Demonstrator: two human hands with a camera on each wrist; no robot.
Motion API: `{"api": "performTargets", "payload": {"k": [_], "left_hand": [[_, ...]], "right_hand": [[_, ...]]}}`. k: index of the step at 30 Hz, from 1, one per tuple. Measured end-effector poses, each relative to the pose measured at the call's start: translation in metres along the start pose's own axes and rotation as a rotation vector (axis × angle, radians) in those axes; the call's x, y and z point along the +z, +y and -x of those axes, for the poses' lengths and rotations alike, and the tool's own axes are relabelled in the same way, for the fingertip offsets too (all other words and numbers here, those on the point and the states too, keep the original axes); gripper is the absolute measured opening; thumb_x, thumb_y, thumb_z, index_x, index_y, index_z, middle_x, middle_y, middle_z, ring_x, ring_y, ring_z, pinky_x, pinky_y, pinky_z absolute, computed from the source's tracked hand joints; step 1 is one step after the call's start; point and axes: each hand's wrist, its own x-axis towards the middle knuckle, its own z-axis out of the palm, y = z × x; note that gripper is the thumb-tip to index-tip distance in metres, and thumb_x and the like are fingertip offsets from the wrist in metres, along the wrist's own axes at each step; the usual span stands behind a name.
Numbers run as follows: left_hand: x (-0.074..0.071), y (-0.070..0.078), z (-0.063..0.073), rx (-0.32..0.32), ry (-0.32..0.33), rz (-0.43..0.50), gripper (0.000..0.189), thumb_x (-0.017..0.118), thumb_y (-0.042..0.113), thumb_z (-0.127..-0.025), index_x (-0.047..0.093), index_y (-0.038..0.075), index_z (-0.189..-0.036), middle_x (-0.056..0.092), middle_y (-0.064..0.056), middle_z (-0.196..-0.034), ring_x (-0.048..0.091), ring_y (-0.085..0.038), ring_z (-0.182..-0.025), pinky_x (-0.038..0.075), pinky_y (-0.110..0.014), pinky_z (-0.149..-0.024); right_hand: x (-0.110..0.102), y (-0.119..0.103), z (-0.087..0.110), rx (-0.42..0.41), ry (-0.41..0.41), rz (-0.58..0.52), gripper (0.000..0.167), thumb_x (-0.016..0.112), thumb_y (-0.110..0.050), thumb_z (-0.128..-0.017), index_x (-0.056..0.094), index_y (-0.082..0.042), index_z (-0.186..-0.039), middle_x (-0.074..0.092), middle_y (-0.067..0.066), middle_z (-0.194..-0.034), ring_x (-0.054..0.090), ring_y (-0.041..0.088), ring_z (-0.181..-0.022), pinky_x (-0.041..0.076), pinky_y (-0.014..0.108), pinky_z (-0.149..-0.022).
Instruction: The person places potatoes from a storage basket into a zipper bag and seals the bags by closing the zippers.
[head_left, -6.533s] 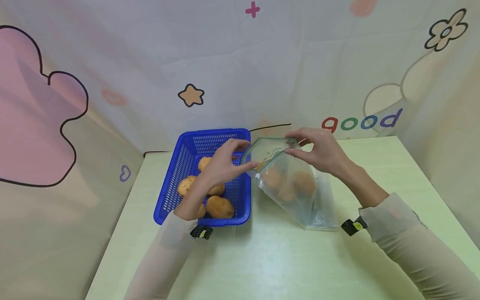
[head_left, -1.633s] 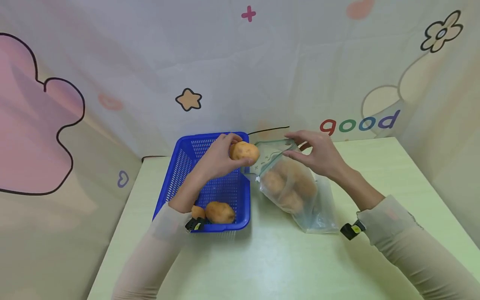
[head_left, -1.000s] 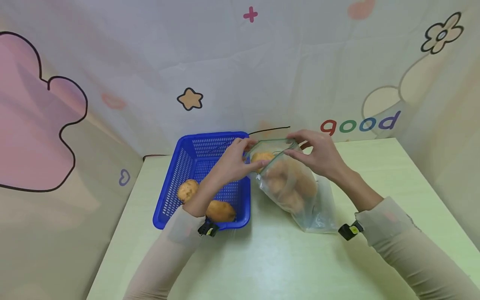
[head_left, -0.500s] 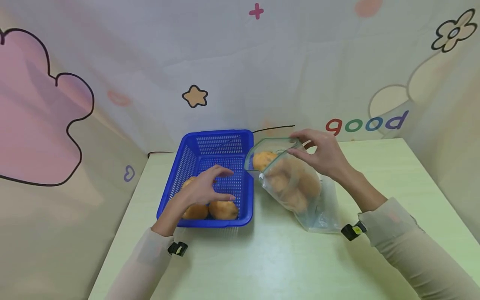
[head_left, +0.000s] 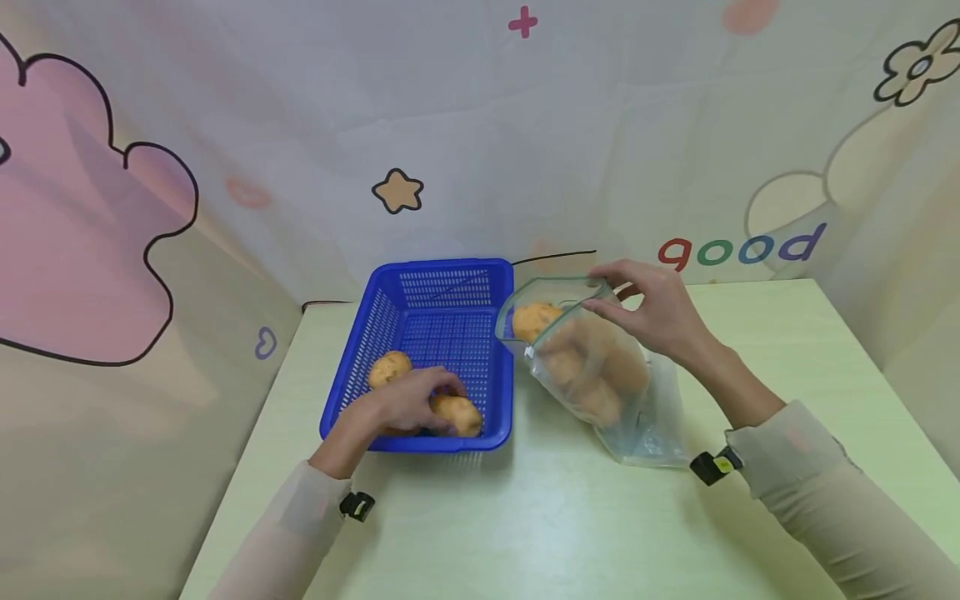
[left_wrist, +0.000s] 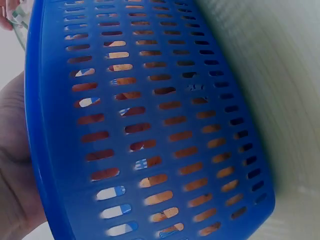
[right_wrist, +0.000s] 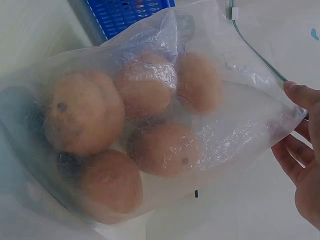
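Observation:
My left hand (head_left: 412,398) reaches into the front of the blue plastic basket (head_left: 491,287), its fingers and thumb curled round a potato (head_left: 463,417). Another potato (head_left: 389,367) lies behind that hand, and one more is mostly hidden under it. To the right, my right hand (head_left: 654,307) pinches the green-edged mouth of a clear zip bag (head_left: 656,437) and keeps it spread. Several potatoes fill the bag, seen through its film in the right wrist view; one potato (head_left: 534,320) sits just inside the mouth. In the left wrist view, the slotted basket wall (left_wrist: 55,110) hides the left fingers.
A white slider (head_left: 529,352) sits at the near corner of the bag's mouth. The basket and bag stand side by side on a pale green table (head_left: 480,525). A printed cloth (head_left: 480,125) hangs behind the table and along its sides.
My left hand let go of a potato in the bag's mouth, came back over the basket and took hold of another at the front. My right hand keeps its pinch on the bag.

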Motion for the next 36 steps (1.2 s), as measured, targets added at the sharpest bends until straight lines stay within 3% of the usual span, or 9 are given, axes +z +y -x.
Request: {"api": "performTargets", "payload": {"k": [5,9,13,17,21,28,32,36], "left_hand": [[-0.012,0.005,0.002,-0.004,0.112,0.056,0.044,0.088,0.032,-0.09,0.069,0.017,-0.127,0.065,0.002,-0.122,0.06,-0.02,-0.111,0.054,-0.04,-0.099],[-0.036,0.023,-0.002,0.056,0.249,0.04,0.048,0.086,0.033,-0.091,0.068,0.016,-0.132,0.062,-0.001,-0.127,0.059,-0.022,-0.113,0.057,-0.041,-0.096],[-0.061,0.047,-0.017,0.147,0.372,0.012,0.052,0.087,0.031,-0.091,0.067,0.011,-0.134,0.061,-0.003,-0.127,0.058,-0.023,-0.114,0.057,-0.039,-0.093],[-0.071,0.069,-0.04,0.207,0.449,0.016,0.053,0.086,0.03,-0.091,0.066,0.009,-0.135,0.06,-0.005,-0.127,0.058,-0.022,-0.113,0.056,-0.035,-0.092],[-0.067,0.09,-0.063,0.223,0.463,0.015,0.054,0.086,0.031,-0.092,0.065,0.008,-0.136,0.06,-0.007,-0.127,0.058,-0.022,-0.113,0.055,-0.034,-0.094],[-0.046,0.12,-0.094,0.227,0.444,0.011,0.055,0.082,0.031,-0.095,0.062,0.004,-0.139,0.059,-0.011,-0.127,0.06,-0.024,-0.114,0.055,-0.033,-0.096],[-0.04,0.12,-0.095,0.249,0.423,0.119,0.055,0.078,0.029,-0.099,0.058,0.003,-0.143,0.059,-0.012,-0.132,0.061,-0.024,-0.121,0.056,-0.029,-0.097],[-0.045,0.104,-0.081,0.243,0.418,0.236,0.049,0.071,0.019,-0.104,0.055,0.004,-0.147,0.061,-0.011,-0.14,0.061,-0.024,-0.13,0.055,-0.033,-0.104]], "right_hand": [[-0.002,-0.001,0.001,0.013,-0.009,-0.001,0.036,0.09,-0.006,-0.084,0.076,-0.002,-0.118,0.079,0.007,-0.106,0.072,0.018,-0.091,0.057,0.016,-0.077],[-0.005,-0.003,0.002,0.028,-0.025,0.0,0.037,0.09,-0.007,-0.085,0.076,-0.004,-0.119,0.079,0.007,-0.107,0.072,0.018,-0.092,0.061,0.023,-0.078],[-0.007,-0.003,0.002,0.033,-0.043,-0.002,0.038,0.09,-0.008,-0.085,0.076,-0.004,-0.12,0.078,0.008,-0.108,0.072,0.018,-0.093,0.062,0.027,-0.078],[-0.008,-0.005,0.0,0.025,-0.054,-0.005,0.039,0.09,-0.007,-0.085,0.076,-0.003,-0.12,0.078,0.009,-0.109,0.073,0.019,-0.093,0.061,0.024,-0.079],[-0.007,-0.006,-0.001,0.018,-0.06,-0.003,0.039,0.09,-0.007,-0.084,0.076,-0.004,-0.12,0.079,0.007,-0.11,0.074,0.02,-0.094,0.061,0.025,-0.079],[-0.008,-0.004,0.0,0.024,-0.061,0.0,0.039,0.09,-0.008,-0.085,0.076,-0.004,-0.121,0.079,0.004,-0.112,0.074,0.02,-0.095,0.063,0.032,-0.078],[-0.009,-0.004,0.0,0.01,-0.053,0.003,0.038,0.089,-0.007,-0.085,0.076,-0.003,-0.121,0.079,0.005,-0.111,0.074,0.021,-0.094,0.062,0.029,-0.078],[-0.011,-0.003,0.0,0.007,-0.037,0.002,0.035,0.089,-0.005,-0.085,0.077,-0.004,-0.118,0.079,0.005,-0.107,0.075,0.022,-0.092,0.062,0.027,-0.077]]}}
